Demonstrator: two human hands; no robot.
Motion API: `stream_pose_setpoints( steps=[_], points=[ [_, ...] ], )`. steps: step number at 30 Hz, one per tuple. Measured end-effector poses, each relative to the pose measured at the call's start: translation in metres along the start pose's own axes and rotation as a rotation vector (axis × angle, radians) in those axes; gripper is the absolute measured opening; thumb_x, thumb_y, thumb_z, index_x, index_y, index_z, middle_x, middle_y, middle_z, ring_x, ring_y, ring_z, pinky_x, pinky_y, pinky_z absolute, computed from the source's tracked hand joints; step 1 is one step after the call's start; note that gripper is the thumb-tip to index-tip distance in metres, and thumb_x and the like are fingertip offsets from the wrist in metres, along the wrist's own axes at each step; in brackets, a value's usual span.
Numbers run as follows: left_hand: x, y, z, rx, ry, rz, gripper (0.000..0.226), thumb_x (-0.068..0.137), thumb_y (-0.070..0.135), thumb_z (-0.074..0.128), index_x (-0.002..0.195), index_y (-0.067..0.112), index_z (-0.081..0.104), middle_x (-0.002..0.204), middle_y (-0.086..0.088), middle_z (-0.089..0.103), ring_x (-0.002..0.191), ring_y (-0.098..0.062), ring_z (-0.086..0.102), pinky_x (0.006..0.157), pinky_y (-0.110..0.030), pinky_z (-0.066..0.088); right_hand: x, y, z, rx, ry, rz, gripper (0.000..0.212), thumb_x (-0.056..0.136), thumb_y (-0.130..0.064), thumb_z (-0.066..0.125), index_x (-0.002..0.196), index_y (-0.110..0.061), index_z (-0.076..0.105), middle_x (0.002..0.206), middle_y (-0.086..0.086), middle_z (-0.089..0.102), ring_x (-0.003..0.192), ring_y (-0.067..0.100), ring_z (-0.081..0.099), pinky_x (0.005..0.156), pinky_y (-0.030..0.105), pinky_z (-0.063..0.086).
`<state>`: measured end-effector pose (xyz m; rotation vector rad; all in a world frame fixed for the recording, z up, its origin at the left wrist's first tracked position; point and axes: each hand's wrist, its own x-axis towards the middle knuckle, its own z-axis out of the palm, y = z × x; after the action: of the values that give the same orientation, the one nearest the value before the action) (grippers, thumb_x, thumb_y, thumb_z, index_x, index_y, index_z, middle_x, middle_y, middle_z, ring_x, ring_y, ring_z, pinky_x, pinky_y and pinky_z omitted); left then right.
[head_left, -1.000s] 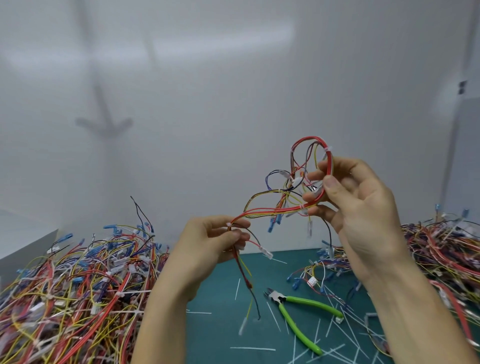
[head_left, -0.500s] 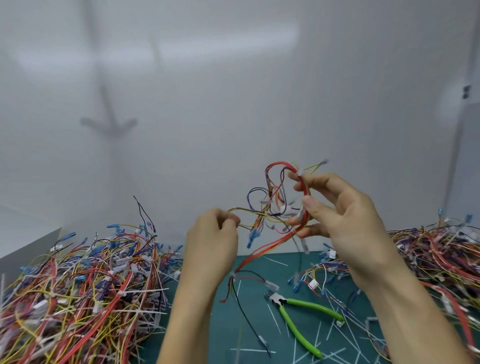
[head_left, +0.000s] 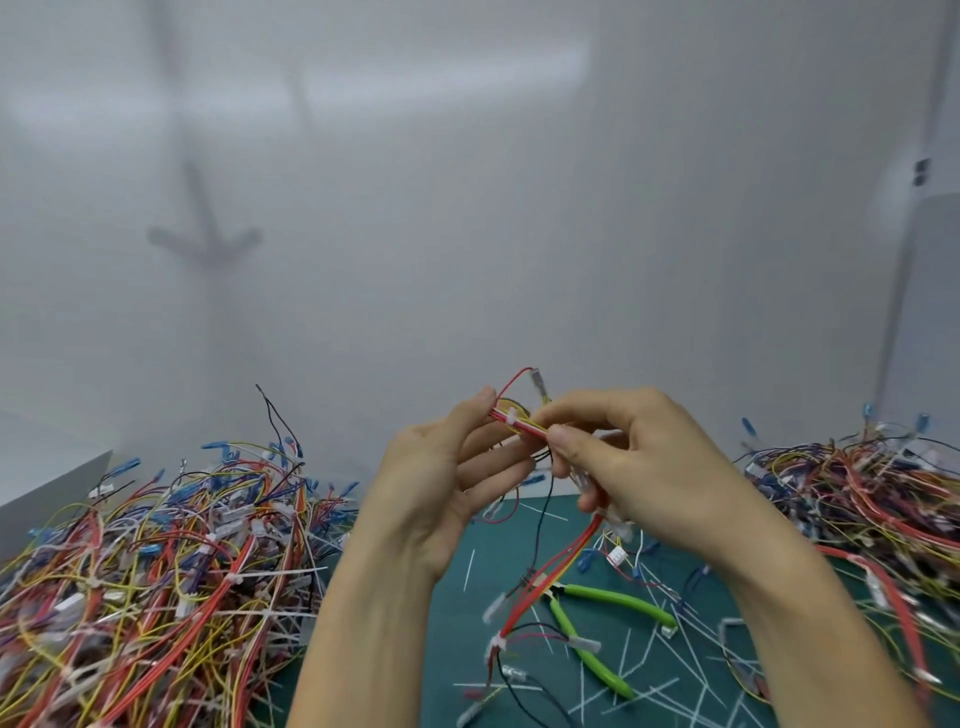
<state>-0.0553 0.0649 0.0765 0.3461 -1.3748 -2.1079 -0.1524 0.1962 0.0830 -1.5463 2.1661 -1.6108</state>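
hands pinch thin red-and-yellow wire harness (head_left: 524, 427): left hand (head_left: 447, 488), right hand (head_left: 639, 462) curled round it.

the middle of the wire bundle (head_left: 521, 425) hides inside the right hand (head_left: 641, 470); the left wire pile (head_left: 156, 571) and right wire pile (head_left: 862, 499), at the tabletop's (head_left: 457, 639) edges, run out of frame.

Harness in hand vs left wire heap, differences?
The red-and-yellow wire harness is one slim bundle; the tangled multicoloured wire heap is a broad mass. The harness is held up by left hand and right hand, tail dangling; the heap lies untouched. Both carry white cable ties.
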Motion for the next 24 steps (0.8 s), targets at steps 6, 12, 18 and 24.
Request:
stream_pose_setpoints(
  steps=[6,12,18,24],
  points=[
    [0.002,-0.004,-0.001,0.353,0.024,0.069,0.017,0.091,0.023,0.063,0.09,0.009,0.072,0.086,-0.007,0.077,0.073,-0.021,0.076,0.055,-0.022,0.057,-0.007,-0.007,-0.006,-0.173,0.028,0.025,0.02,0.096,-0.021,0.061,0.082,-0.029,0.072,0.061,-0.007,0.068,0.04,0.003,0.054,0.038,0.011,0.037],
    [-0.004,-0.001,0.003,0.106,-0.16,0.114,0.014,0.093,0.007,0.06,0.107,0.007,0.062,0.094,-0.01,0.076,0.073,-0.025,0.074,0.064,-0.029,0.06,-0.012,-0.019,-0.008,-0.328,0.081,0.018,0.025,0.096,-0.025,0.059,0.072,-0.028,0.067,0.058,-0.01,0.067,0.054,-0.002,0.057,0.057,0.01,0.041],
    [-0.006,-0.011,0.023,-0.064,-0.238,0.218,0.007,0.097,0.007,0.054,0.103,0.01,0.052,0.1,-0.01,0.076,0.075,-0.027,0.075,0.064,-0.029,0.059,-0.022,-0.033,-0.017,-0.479,0.265,0.022,0.015,0.094,-0.036,0.059,0.083,-0.034,0.07,0.071,-0.007,0.067,0.067,0.011,0.058,0.055,0.023,0.041],
    [-0.001,-0.029,0.043,-0.354,-0.122,0.21,0.003,0.097,0.004,0.052,0.096,0.005,0.051,0.095,-0.015,0.071,0.069,-0.018,0.072,0.062,-0.021,0.057,-0.019,-0.033,-0.007,-0.8,0.511,-0.071,0.013,0.094,-0.031,0.062,0.102,-0.038,0.07,0.106,-0.007,0.063,0.098,0.021,0.048,0.063,0.029,0.03]
  ],
)
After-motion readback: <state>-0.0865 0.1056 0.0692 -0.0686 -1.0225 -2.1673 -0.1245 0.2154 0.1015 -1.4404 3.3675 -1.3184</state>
